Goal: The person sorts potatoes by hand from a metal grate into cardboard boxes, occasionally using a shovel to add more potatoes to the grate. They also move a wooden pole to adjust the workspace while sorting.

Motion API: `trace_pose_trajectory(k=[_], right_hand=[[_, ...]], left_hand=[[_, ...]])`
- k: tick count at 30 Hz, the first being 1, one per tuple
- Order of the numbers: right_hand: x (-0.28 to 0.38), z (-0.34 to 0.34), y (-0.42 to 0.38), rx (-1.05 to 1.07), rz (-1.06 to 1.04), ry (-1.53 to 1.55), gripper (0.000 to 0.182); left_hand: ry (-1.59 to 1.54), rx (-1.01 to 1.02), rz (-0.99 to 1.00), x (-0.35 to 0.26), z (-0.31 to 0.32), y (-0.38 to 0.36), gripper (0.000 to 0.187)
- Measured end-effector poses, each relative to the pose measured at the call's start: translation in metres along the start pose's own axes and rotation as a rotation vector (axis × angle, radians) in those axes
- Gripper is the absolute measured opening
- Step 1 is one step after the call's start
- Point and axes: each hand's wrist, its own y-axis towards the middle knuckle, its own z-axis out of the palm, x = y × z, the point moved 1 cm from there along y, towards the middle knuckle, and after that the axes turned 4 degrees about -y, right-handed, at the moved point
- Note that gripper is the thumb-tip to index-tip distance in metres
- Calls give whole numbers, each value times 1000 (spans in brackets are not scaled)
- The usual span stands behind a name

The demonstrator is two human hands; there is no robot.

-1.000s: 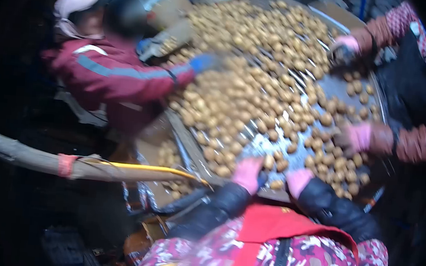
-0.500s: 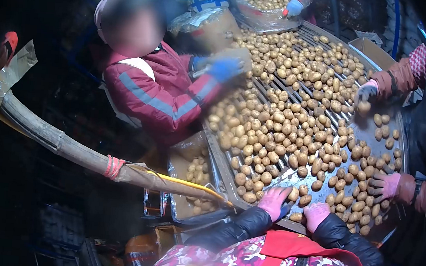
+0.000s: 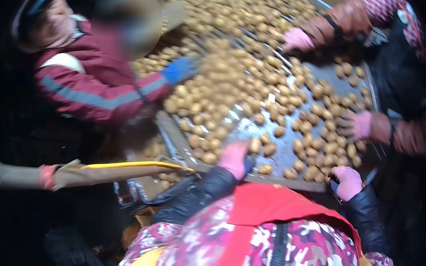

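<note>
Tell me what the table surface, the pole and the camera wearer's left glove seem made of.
Table surface: probably sheet metal, smooth and shiny, judging by its bluish-grey glare. Pole: perhaps wood or bamboo, given its dull tan surface; blur hides any grain. Left glove: likely fabric, since the matte pink back shows no gloss; weave unclear.

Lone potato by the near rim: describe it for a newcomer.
Start at the potato-strewn table, then its rim nearest the camera. Just right of the wearer's left hand lies one potato, set apart by touching no other.
</note>
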Motion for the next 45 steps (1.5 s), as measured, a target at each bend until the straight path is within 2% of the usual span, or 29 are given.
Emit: trace_pose_trajectory(k=[2, 3, 4, 6, 7, 8, 9, 13, 14, 15, 16, 17, 19, 22, 25, 27, 29, 31, 32, 33, 35, 36, 37, 39, 40, 41, 42, 43, 45], right_hand=[[-32, -3, -52, 520, 143, -262, 21], [-48, 2, -75, 745, 180, -384, 22], [-47, -5, -81, 812, 164, -384, 25], [-34, -23, -53, 503, -41, -206, 27], [-18, -30, -25, 357, -65, -84, 29], [-4, -37, 7, 288, -52, -120, 31], [9, -38, 38, 115, -139, -40, 34], [38, -13, 197, -143, -443, -33, 40], [64, -18, 229, -174, -410, -29, 43], [86, -25, 257, -148, -410, 33, 53], [96, -15, 290, -233, -423, -14, 60], [112, -11, 312, -258, -328, -74, 67], [137, 9, 358, -165, -148, -132, 72], [153, 36, 333, -101, -176, -219, 70], [116, 37, 287, -172, -436, -179, 69], [91, 37, 249, -72, -472, -267, 65], [52, 37, 217, -69, -479, -240, 62], [-1, 44, 203, -68, -402, -471, 66], [-11, 33, 195, -103, -343, -463, 64], [-19, 22, 189, -138, -281, -458, 63], [-41, 18, 191, -192, -11, -396, 62], [-66, 25, 194, -326, -1, -427, 62], [-69, 22, 198, -425, 92, -392, 63], [-78, 31, 216, -489, 267, -119, 62], [-79, 44, 225, -612, 174, -174, 62], [-38, 33, 221, -532, 264, -221, 62], [-39, 64, 227, -498, 235, -254, 62], [2, 61, 220, -346, 195, -425, 63], [47, 73, 200, -187, 57, -451, 71]], left_hand=[[39, -51, 22, -9, -5, -4, 54], [55, -4, 4, -18, -15, -3, 63], [54, -17, 21, -16, -14, -3, 63], [34, -77, 31, -15, -12, -4, 63], [12, -118, 29, -14, -12, 0, 64], [-8, -160, 26, -13, -17, 7, 64], [13, -208, 19, -11, -24, 17, 64], [196, -421, -24, 3, -63, 59, 66], [305, -400, -99, 17, -73, 64, 71], [311, -301, -319, 21, -85, 71, 79], [287, -321, -414, 33, -90, 82, 81], [264, -335, -508, 44, -91, 90, 83], [300, -257, -540, 55, -83, 99, 86], [411, -47, -475, 32, -68, 98, 89], [479, 141, -340, -8, -54, 83, 93], [310, 289, -153, -26, -39, 76, 85], [274, 394, 11, -51, -15, 65, 81], [136, 469, 308, -62, -17, 67, 80], [24, 398, 530, -53, -6, 68, 71], [-12, 357, 565, -52, -7, 73, 66], [-82, 273, 653, -59, -17, 95, 57], [-21, 219, 602, -58, -32, 113, 46], [35, 242, 344, -58, -51, 130, 42], [245, -28, -3, -30, -71, 161, 50], [451, -218, -70, 20, -59, 161, 60], [526, -200, -227, 46, -63, 167, 67], [497, -208, -210, 66, -65, 161, 69], [448, -237, -131, 70, -68, 153, 66], [381, -246, -84, 79, -63, 140, 60]])
